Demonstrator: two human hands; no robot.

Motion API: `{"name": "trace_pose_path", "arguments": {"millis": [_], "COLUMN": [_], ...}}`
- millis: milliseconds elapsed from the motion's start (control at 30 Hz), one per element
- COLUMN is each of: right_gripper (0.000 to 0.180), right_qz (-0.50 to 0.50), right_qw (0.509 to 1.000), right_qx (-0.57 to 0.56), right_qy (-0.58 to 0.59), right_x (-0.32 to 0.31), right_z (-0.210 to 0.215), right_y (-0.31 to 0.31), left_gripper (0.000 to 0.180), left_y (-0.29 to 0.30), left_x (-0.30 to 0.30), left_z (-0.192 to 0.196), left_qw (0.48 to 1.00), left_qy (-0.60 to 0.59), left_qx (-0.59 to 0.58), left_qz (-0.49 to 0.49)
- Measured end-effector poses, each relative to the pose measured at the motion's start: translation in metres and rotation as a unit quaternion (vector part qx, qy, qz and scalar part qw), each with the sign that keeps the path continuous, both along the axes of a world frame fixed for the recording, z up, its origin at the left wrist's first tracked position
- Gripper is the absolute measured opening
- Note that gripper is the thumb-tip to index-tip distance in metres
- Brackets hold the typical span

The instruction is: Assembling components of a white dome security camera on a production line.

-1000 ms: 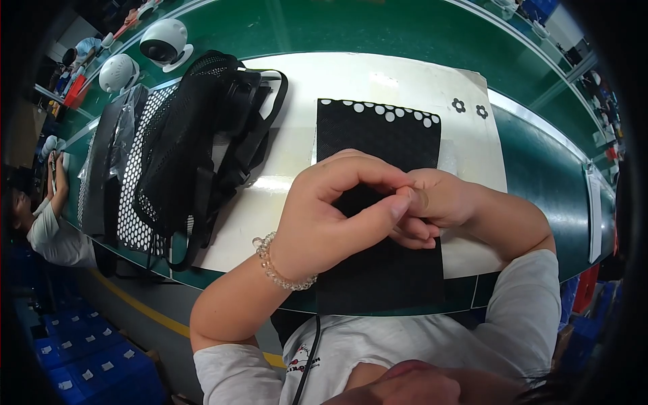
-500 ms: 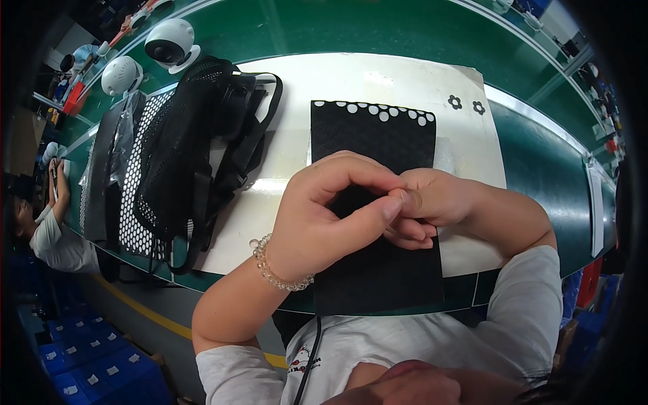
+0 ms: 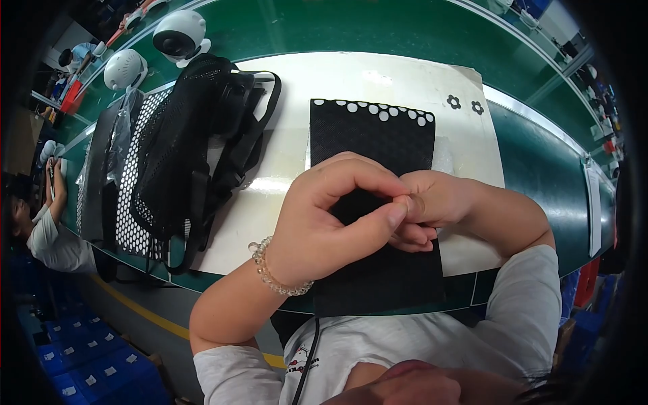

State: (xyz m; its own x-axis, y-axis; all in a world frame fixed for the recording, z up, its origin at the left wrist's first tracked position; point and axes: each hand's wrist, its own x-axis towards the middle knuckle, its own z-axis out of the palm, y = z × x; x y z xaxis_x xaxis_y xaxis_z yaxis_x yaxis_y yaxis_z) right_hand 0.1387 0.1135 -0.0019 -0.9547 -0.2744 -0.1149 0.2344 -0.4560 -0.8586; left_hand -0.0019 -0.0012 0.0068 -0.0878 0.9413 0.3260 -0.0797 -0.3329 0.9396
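My left hand (image 3: 331,226), with a bead bracelet on the wrist, hovers over a black perforated sheet (image 3: 378,135). Its thumb and forefinger curl into a ring, and their tips press against the fingertips of my right hand (image 3: 435,202). My right hand is curled shut, knuckles up, just right of the left. Whatever sits between the pinched fingertips is hidden. The black sheet lies on a white mat (image 3: 270,196) and has a row of punched round holes along its far edge. Two small black flower-shaped pieces (image 3: 453,102) lie on the mat beyond the sheet's far right corner.
A black mesh bag with straps (image 3: 185,152) lies on the mat's left part, over a white perforated sheet (image 3: 131,202). Two white dome-shaped devices (image 3: 177,34) stand on the green table (image 3: 540,175) at the far left. Another person (image 3: 40,229) sits at the left edge.
My hands stay pinched together over the black sheet. My left forefinger has curled a little tighter toward the thumb.
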Motion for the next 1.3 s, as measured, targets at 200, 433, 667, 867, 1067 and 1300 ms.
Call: {"name": "trace_pose_path", "arguments": {"millis": [200, 433, 667, 867, 1067, 1300], "right_gripper": [0.057, 0.056, 0.044, 0.023, 0.041, 0.047], "right_qz": [0.028, 0.048, 0.069, 0.075, 0.001, -0.241], "right_qw": [0.999, 0.997, 0.981, 0.995, 0.992, 0.961], "right_qx": [0.019, 0.056, 0.081, 0.052, -0.041, 0.138], "right_qy": [-0.007, -0.016, 0.162, -0.039, 0.121, -0.002], "right_x": [0.001, 0.002, 0.000, 0.002, 0.002, 0.002], "right_z": [0.001, -0.001, -0.024, -0.015, -0.035, -0.001], "right_y": [0.002, 0.005, 0.008, 0.007, 0.006, -0.008], "left_gripper": [0.016, 0.017, 0.018, 0.018, 0.018, 0.019], "left_y": [0.000, 0.000, 0.000, -0.002, -0.001, -0.005], "left_x": [-0.002, 0.000, 0.004, 0.003, 0.008, 0.003], "left_z": [0.000, 0.003, 0.005, 0.004, 0.008, 0.003], "left_qw": [0.996, 0.989, 0.983, 0.983, 0.969, 0.952], "left_qy": [0.066, 0.102, 0.115, 0.116, 0.137, 0.203], "left_qx": [0.058, 0.110, 0.143, 0.141, 0.189, 0.150], "left_qz": [-0.027, -0.018, -0.006, 0.004, 0.082, 0.174]}}
